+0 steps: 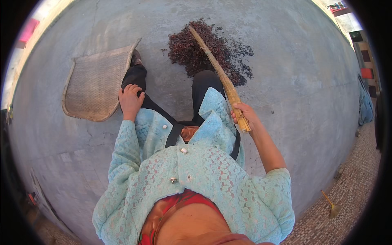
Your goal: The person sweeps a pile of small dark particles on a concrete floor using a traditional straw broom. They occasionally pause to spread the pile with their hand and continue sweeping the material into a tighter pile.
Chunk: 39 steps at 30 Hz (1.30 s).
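My right hand is wrapped round the thick, split end of a long straw-coloured bundle of dry stalks. The bundle slants forward and to the left, and its narrow tip lies over a heap of small dark reddish-brown dried bits. Too small to name, these bits thin out into blackish scatter on the heap's right side. My left hand rests on my left knee with its fingers apart, holding nothing. Beside that knee, on the left, is a woven winnowing basket with a wooden rim.
Grey concrete floor spreads around me. My right knee reaches the near edge of the heap. At the lower right, a small yellow broom is on brown patterned tiles. A bluish sack-like thing stands at the right edge.
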### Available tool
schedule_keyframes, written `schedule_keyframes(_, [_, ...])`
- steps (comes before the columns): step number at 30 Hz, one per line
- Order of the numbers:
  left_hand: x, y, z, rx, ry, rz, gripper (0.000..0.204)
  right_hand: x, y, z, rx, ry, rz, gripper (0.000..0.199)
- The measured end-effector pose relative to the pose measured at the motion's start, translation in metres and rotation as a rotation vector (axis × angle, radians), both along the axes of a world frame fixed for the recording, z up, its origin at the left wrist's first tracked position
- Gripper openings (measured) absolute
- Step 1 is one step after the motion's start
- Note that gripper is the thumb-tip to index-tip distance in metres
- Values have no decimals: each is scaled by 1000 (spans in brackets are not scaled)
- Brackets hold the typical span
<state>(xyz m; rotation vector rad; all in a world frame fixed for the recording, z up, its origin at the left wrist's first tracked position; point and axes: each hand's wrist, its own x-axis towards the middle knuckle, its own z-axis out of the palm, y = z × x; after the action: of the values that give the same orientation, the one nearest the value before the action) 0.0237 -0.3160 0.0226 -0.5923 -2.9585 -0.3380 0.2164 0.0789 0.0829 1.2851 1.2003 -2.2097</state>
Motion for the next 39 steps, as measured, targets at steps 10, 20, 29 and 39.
schedule_keyframes(10, [2,-4,-1,30,34,-11,20,56,24,31,120,-7,-119,28])
schedule_keyframes(20, [0,-4,-2,23,20,-5,21,64,28,-40,-212,-102,-258,26])
schedule_keyframes(29, [-2,-5,-7,8,3,3,21,-17,8,-30,-236,111,-128,30])
schedule_keyframes(39, [-1,-4,-4,4,-15,25,20,16,52,13,6,127,-96,30])
